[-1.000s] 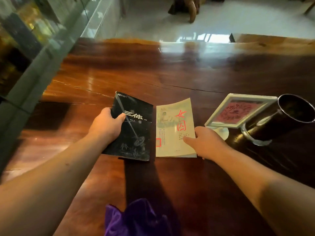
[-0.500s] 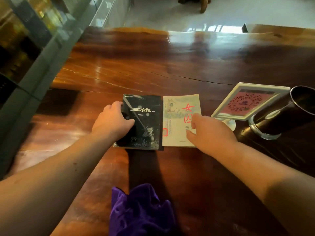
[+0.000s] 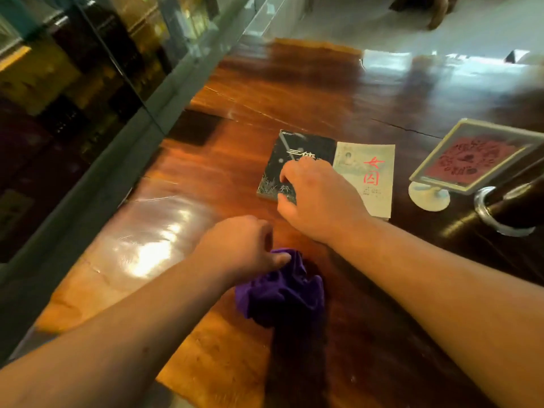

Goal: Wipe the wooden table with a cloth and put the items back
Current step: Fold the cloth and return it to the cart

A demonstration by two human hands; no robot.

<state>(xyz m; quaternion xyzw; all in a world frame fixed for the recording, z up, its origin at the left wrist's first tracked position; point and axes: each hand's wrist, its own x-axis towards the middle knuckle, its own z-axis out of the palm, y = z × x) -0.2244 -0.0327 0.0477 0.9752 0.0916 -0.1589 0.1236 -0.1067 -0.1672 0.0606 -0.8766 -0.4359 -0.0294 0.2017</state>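
- The purple cloth (image 3: 282, 290) lies bunched on the wooden desk (image 3: 294, 92) near its front edge; the left hand (image 3: 241, 245) rests on the cloth's upper left part, thumb pressed into a fold, and its grip looks closed on the fabric, though the fingers underneath are hidden.
- The cloth looks soft, light and limp; a pinch at one corner would likely let it trail, so a gathered handful at the bunched middle seems the better hold.
- The right hand (image 3: 318, 198) sits on the lower right of the black book (image 3: 290, 160), fingers curled at its near edge; I cannot tell whether its grip holds the book or only presses it.
- The pale book (image 3: 371, 172) lies just beside the black one, their long edges touching; both look thin, stiff enough and light, and likely slide easily on the glossy wood.
- To the right stand a tilted framed sign (image 3: 471, 156) on a round foot and a dark metal cup (image 3: 512, 204) — top-heavy things, probably easy to knock.
- A glass partition (image 3: 117, 113) borders the left edge; open room lies behind the books and to the left.
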